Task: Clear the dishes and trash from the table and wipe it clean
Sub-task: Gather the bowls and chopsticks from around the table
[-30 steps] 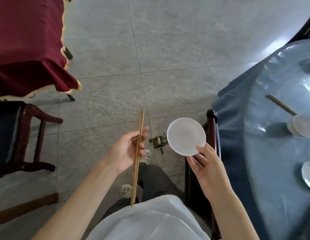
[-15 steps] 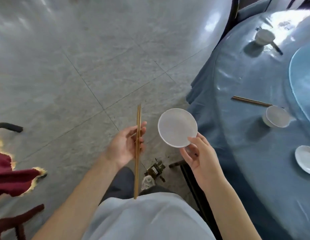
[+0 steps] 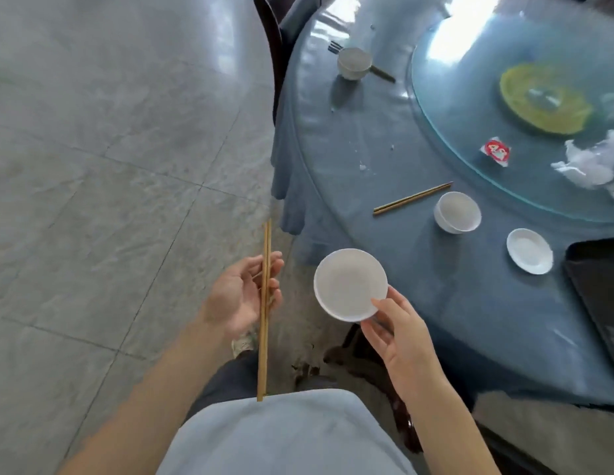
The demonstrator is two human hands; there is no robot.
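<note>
The round desk (image 3: 384, 138) fills the upper right, draped in a blue cloth under a shiny clear cover; a glass turntable (image 3: 525, 186) sits on its middle, carrying a yellow-smeared plate (image 3: 542, 101), a small red-and-white packet (image 3: 495, 151) and crumpled white tissue (image 3: 593, 162); nearer the desk's edge lie a pair of wooden chopsticks (image 3: 412, 198), a white bowl (image 3: 457, 212) just beside their far end, and a small white saucer (image 3: 529, 250) a little apart from the bowl; farther off stands a grey cup (image 3: 353, 62) with dark chopsticks (image 3: 382, 73) behind it; a black tray (image 3: 597, 289) juts in at the right edge; white crumbs dot the cover; a dark wooden chair (image 3: 398, 399) stands between the person and the desk, and grey tiled floor (image 3: 110, 149) spreads to the left.

The left hand (image 3: 242, 296) has its grip loosely curled, fingers bent round a second pair of held chopsticks (image 3: 264, 323) that run nearly upright across the fingertips, their lower ends reaching the pale shirt (image 3: 281, 437); the right hand (image 3: 400, 334) pinches a white dish (image 3: 350, 284) at its near rim, thumb on top and fingers beneath, the grip closed on that edge only.

The dish hangs over the desk's edge, just right of the held chopsticks and apart from them; the bowl, saucer and loose chopsticks lie beyond it on the desk, well clear of both hands.
</note>
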